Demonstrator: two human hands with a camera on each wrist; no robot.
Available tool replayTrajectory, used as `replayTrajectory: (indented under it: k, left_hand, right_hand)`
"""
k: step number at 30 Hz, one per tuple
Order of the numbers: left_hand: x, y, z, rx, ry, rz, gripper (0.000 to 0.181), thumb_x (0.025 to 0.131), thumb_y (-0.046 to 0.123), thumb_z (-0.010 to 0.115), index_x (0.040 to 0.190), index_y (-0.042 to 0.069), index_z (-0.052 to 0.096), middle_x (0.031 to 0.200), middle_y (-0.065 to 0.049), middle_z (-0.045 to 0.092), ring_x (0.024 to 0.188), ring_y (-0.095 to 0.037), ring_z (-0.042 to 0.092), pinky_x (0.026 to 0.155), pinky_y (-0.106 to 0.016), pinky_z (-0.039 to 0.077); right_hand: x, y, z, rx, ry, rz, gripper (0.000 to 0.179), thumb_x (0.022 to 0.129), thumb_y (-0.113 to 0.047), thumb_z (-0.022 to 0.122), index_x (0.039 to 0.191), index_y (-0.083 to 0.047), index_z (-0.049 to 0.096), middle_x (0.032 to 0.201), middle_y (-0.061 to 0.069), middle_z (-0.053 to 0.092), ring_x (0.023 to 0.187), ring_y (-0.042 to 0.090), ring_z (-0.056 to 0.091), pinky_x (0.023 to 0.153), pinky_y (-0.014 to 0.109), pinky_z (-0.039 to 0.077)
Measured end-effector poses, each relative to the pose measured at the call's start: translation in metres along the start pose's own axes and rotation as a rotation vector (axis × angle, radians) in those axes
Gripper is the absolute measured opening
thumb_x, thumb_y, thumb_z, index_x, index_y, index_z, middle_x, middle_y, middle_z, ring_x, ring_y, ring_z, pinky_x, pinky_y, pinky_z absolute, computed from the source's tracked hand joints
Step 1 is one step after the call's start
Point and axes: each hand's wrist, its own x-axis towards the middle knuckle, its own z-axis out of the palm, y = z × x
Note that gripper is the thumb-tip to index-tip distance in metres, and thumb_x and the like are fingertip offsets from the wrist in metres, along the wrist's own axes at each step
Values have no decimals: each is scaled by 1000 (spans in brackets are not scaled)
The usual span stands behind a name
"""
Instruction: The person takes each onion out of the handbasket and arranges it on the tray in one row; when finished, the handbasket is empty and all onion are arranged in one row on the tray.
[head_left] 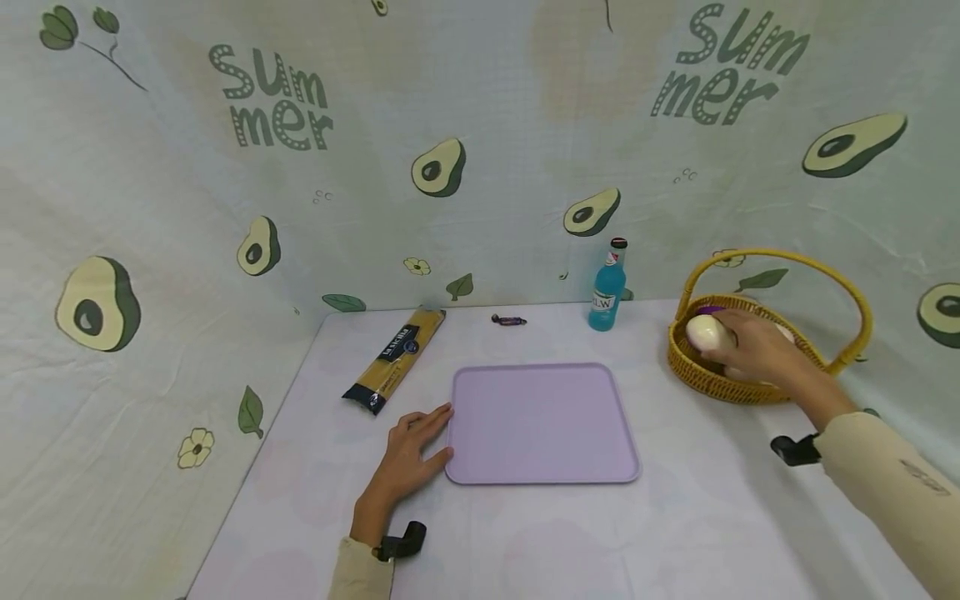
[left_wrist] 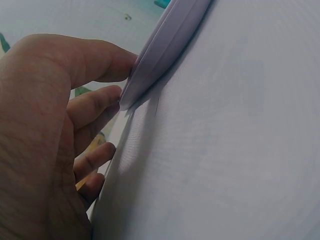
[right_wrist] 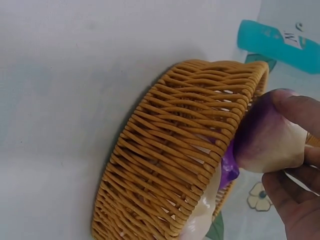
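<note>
My right hand (head_left: 752, 345) grips a purple-and-white turnip (right_wrist: 272, 132) at the mouth of a yellow wicker basket (right_wrist: 165, 150). In the right wrist view, its thumb lies on the purple part and the other fingers on the pale end. A purple thing (right_wrist: 229, 165) and a glossy cream-coloured thing (right_wrist: 202, 215) show inside the basket, partly hidden by its wall. My left hand (head_left: 408, 454) rests at the left edge of a lilac tray (head_left: 543, 425), thumb and fingers spread and touching the rim. No object is held in that hand.
A pack of pasta (head_left: 397, 358) lies left of the tray at the back. Behind the tray is a small wrapped candy (head_left: 510, 321). A blue bottle (head_left: 606, 292) stands between tray and basket, near the printed cloth wall. The basket's tall handle (head_left: 862, 308) arches over it.
</note>
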Motion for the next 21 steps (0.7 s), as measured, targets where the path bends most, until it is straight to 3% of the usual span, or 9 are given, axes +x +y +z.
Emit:
replayTrajectory:
  k: [7,21]
  left_hand:
    - [-1,-1,0,6,2,6,65,91,37,67,152,27,46,156,15,40,133,-27,36,103,-55,27]
    - [0,2,-3,-10,-7,1,65,92,36,67,152,26,45,157,13,39,133,-27,36,104,-55,26]
  right_hand:
    - [-2,-3,-2,10,-4,14,75,90,-34,75,139,13,42,134,39,44,120,58,41,95,70,35]
    - [-6,-13,-5,2,36,-53,73,87,-28,80,137,13,46,134,39,46,120,57,43,94,69,37]
